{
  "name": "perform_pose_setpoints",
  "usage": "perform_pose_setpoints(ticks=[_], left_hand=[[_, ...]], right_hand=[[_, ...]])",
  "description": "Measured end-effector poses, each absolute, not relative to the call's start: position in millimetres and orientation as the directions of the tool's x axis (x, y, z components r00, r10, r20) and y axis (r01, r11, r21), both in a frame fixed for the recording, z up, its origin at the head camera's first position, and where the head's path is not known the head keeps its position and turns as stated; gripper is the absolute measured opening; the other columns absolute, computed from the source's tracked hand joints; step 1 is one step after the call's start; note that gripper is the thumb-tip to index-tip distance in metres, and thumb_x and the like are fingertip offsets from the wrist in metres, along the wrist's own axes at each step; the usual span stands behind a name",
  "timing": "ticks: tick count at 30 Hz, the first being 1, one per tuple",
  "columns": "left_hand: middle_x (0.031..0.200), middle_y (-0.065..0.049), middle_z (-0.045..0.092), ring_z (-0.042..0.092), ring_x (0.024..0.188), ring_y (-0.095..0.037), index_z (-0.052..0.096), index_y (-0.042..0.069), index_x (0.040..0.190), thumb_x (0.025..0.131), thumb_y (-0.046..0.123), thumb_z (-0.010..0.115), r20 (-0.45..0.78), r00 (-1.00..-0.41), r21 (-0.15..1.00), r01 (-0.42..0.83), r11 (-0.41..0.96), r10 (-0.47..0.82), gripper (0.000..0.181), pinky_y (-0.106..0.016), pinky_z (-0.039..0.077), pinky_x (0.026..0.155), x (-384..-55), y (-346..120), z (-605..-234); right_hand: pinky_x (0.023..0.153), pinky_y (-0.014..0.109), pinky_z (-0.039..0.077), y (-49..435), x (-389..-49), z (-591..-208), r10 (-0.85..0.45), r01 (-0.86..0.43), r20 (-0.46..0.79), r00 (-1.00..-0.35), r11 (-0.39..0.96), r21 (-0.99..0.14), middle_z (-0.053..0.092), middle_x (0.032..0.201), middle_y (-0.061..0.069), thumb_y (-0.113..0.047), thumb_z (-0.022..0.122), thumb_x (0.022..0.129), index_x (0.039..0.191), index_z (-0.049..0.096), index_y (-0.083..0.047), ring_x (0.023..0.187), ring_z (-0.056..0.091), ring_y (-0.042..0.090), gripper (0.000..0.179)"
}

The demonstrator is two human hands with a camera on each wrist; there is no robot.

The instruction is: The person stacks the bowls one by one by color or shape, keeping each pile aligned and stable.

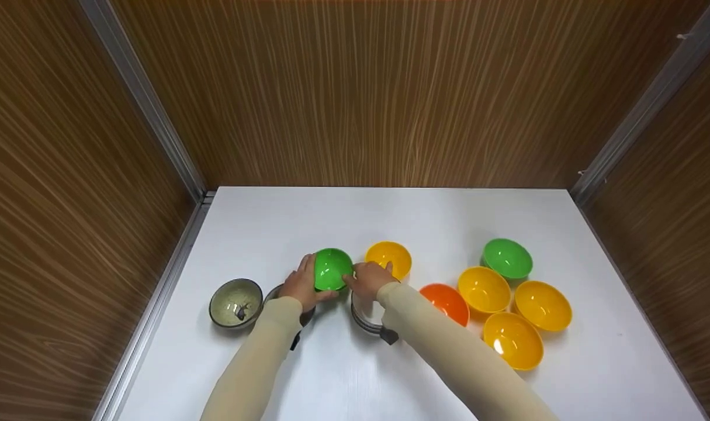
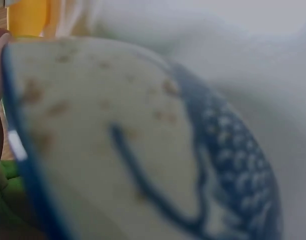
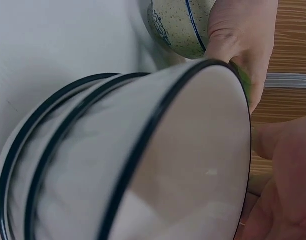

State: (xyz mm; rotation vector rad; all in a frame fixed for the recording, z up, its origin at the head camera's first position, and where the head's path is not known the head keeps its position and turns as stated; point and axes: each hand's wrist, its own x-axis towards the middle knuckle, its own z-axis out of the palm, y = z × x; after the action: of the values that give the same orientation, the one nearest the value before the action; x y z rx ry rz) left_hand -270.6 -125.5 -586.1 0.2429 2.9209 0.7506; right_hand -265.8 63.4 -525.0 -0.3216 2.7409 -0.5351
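Bowl stack near green bowl

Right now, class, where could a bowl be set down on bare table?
Bare: the table strip before the back wall, and the patch between the sleeves. Crowded: the middle, around the left hand and right hand, and rightward around the clustered yellow bowls.
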Motion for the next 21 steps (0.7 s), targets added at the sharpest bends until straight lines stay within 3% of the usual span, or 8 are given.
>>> perform_pose_setpoints(ticks=[9,15,21], left_hand=[[0.152,-0.015,0.028,0.041,0.132,-0.035,0.017,0.006,0.152,0.079,0.055,0.072,-0.056,-0.976,0.481,0.157,0.863,0.209,0.104,-0.048,0.023,0.114,-270.1,-126.7,-587.2],[0.150,-0.016,0.030,0.042,0.131,-0.033,0.017,0.007,0.152,0.075,0.055,0.075,-0.057,-0.974,0.501,0.163,0.850,0.220,0.107,-0.047,0.028,0.112,-270.8,-126.2,-585.6],[0.147,-0.014,0.036,0.043,0.129,-0.034,0.017,0.008,0.152,0.072,0.051,0.080,-0.075,-0.978,0.517,0.126,0.846,0.192,0.111,-0.047,0.034,0.108,-271.4,-125.9,-584.7]], right_hand=[[0.109,0.069,0.011,63.8,-266.8,-525.4,-0.267,-0.153,-0.278,-0.923,0.916,-0.370,0.063,0.124,0.013,-0.044,0.046,0.099,0.128,0.058,-0.002,0.124,0.051,0.032,0.052],[0.108,0.069,0.012,64.7,-266.8,-526.6,-0.268,-0.159,-0.260,-0.928,0.914,-0.374,0.066,0.114,0.013,-0.042,0.049,0.098,0.115,0.063,-0.003,0.119,0.054,0.034,0.045],[0.108,0.070,0.011,66.1,-267.4,-528.4,-0.279,-0.151,-0.258,-0.925,0.894,-0.423,0.066,0.116,0.010,-0.039,0.048,0.100,0.125,0.060,-0.003,0.120,0.053,0.032,0.046]])
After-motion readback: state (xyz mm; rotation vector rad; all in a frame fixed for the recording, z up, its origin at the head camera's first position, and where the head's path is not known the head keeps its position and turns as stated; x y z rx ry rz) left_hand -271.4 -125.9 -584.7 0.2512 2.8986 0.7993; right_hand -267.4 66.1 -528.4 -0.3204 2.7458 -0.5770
